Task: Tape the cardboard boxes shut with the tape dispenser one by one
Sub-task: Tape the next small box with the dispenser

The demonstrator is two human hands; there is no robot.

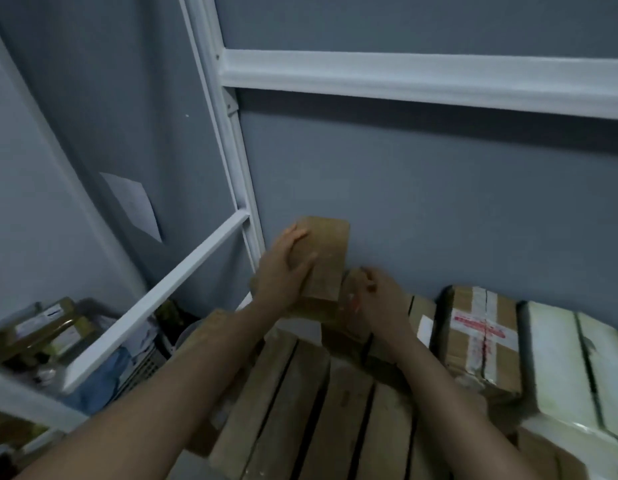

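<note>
Forearms (155,396) extended, left hand (283,275) grips an upright box (330,254), right hand (383,303) touches a second box (349,289), grip unclear; red print (480,329) illegible.

Nothing here can be read as a word, number or brand. The brown cardboard box crossed with white tape (480,336) carries red printing along the tape's horizontal strip, too blurred to make out, and just left of that box a smaller brown box (420,304) bears a white label (426,328) whose print cannot be told. Far to the left of the taped box, a white sheet of paper (132,202) on the grey wall (439,202) and pale labels (41,318) on brownish packages (30,341) in the white shelf (155,299) show only faint, unreadable marks.
</note>
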